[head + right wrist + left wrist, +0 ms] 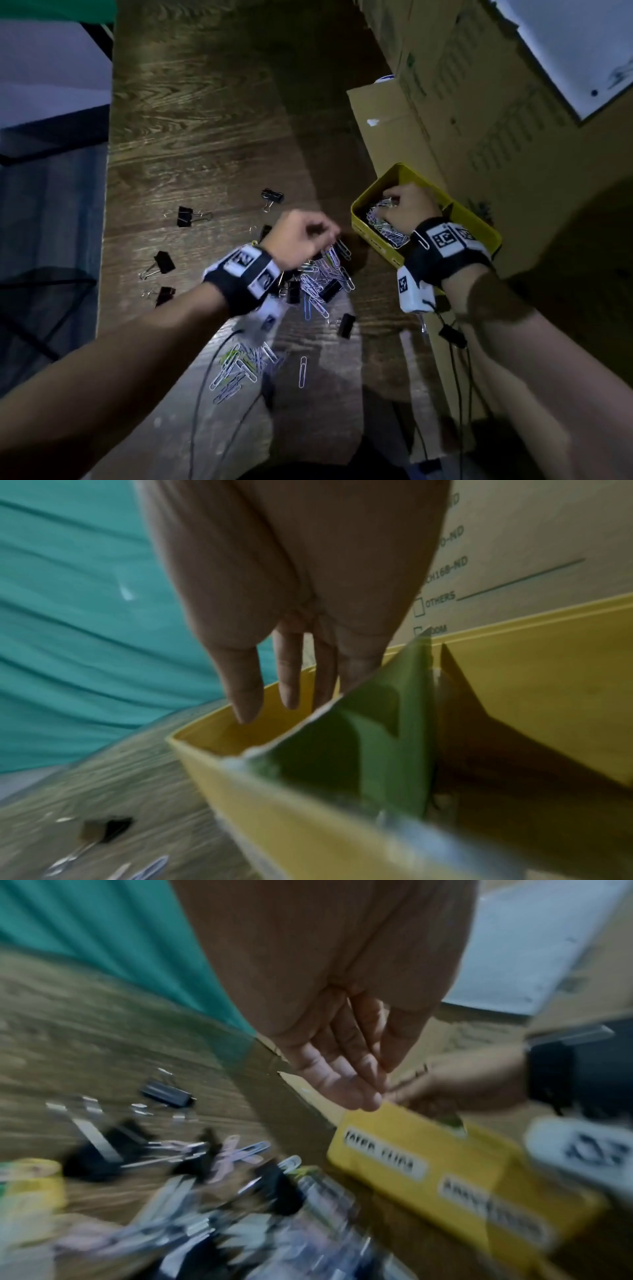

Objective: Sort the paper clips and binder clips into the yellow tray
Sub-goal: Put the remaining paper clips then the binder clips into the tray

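Paper clips (325,274) lie tangled with black binder clips (330,290) in a heap on the wood table (205,137), right under my left hand (301,240). More paper clips sit in the yellow tray (472,219), in the compartment farther from me, where my right hand (409,205) reaches in. The right fingers (289,674) hang down fairly straight over that compartment in the wrist view; from the head view the fingertips seem to touch a clip, but I cannot tell whether they pinch it. My left hand hovers above the heap, fingers (342,1080) loosely extended and together, holding nothing that I can see in this blurred view. A green divider (377,737) splits the tray. The tray stands just beside the heap, against cardboard boxes (462,102). Other binder clips lie scattered to the left, and a second bunch of paper clips lies nearer me.
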A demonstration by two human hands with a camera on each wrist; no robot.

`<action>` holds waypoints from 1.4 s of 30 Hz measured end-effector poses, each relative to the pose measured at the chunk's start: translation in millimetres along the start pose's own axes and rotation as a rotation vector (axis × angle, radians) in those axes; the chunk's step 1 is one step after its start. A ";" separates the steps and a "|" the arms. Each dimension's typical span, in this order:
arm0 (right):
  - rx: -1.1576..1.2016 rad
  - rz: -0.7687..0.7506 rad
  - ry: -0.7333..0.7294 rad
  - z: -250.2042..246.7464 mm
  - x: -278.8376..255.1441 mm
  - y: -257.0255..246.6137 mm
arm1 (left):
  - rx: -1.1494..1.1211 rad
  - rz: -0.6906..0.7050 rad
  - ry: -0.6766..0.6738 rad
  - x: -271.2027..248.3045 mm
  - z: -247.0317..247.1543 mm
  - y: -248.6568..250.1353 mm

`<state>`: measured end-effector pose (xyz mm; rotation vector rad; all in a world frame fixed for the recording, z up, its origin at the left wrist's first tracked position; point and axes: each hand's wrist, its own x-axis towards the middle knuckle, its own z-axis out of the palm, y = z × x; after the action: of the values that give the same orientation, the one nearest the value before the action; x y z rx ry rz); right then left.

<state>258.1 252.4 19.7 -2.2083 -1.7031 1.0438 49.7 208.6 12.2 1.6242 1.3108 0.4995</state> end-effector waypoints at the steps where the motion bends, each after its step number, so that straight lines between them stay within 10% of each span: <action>1: 0.001 -0.020 0.020 0.8 -3.7 -1.8 | 0.124 0.061 -0.056 -18.1 -2.1 -13.6; 9: 0.315 -0.339 0.164 37.1 -68.0 -30.7 | 0.928 0.656 -0.774 -153.9 68.4 -109.5; 18: 0.010 -0.373 -0.267 144.5 -163.4 -19.8 | 0.952 0.594 -0.403 -190.8 3.2 -152.6; 27: -0.240 -0.094 -0.363 240.5 -206.6 -40.6 | 0.518 -0.343 -0.141 -229.5 -2.3 -146.4; 42: -0.418 -0.434 -0.365 236.0 -206.4 -42.5 | 0.521 -0.254 -0.096 -212.5 12.6 -132.9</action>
<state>58.9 15.5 -46.1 -1.7731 -2.6180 1.0963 -81.7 6.0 -56.0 1.8282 1.6338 -0.0864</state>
